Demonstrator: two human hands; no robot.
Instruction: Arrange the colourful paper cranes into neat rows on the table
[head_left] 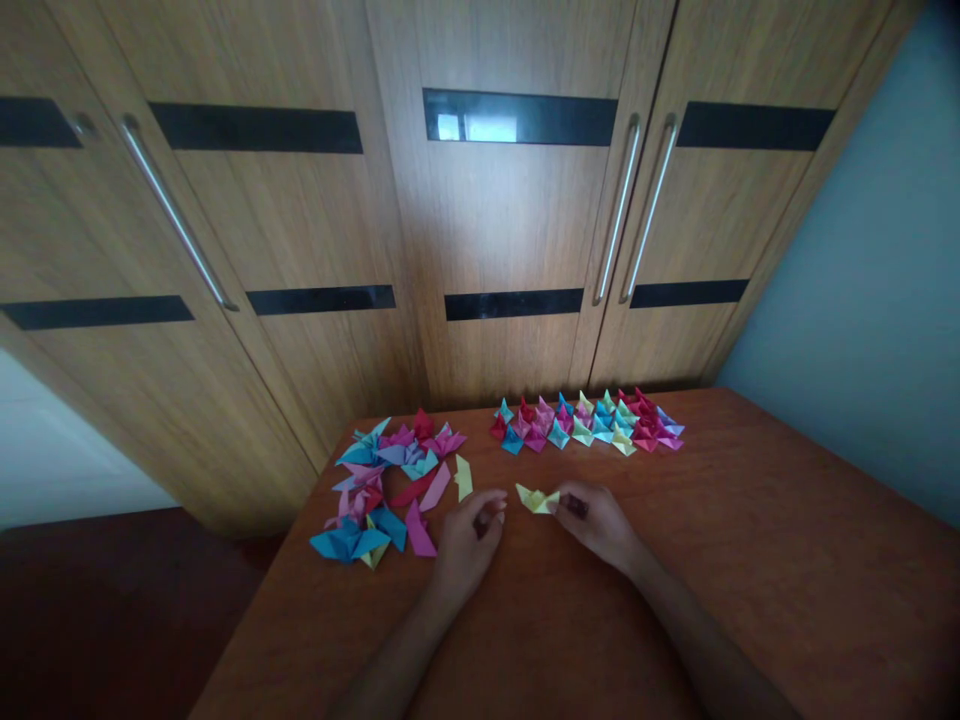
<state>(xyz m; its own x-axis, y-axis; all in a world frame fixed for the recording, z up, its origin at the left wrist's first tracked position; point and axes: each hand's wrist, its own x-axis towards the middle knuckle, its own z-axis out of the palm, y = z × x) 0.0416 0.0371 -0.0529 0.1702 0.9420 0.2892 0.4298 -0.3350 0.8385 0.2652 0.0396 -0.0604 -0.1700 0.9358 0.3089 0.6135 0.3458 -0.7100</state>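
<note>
A small yellow folded paper boat is pinched at its right end between the thumb and fingers of my right hand. To its left is my left hand, holding nothing, its fingers bent and a little apart. A gap lies between those fingertips and the boat. Just beyond my left hand lie a yellow paper piece, a pink one and a magenta one. A loose heap of folded paper boats in blue, pink, red and purple spreads farther left.
Rows of colourful paper boats stand close together along the back of the brown wooden table. Behind the table rises a wooden wardrobe with long metal handles. A pale wall is at the right.
</note>
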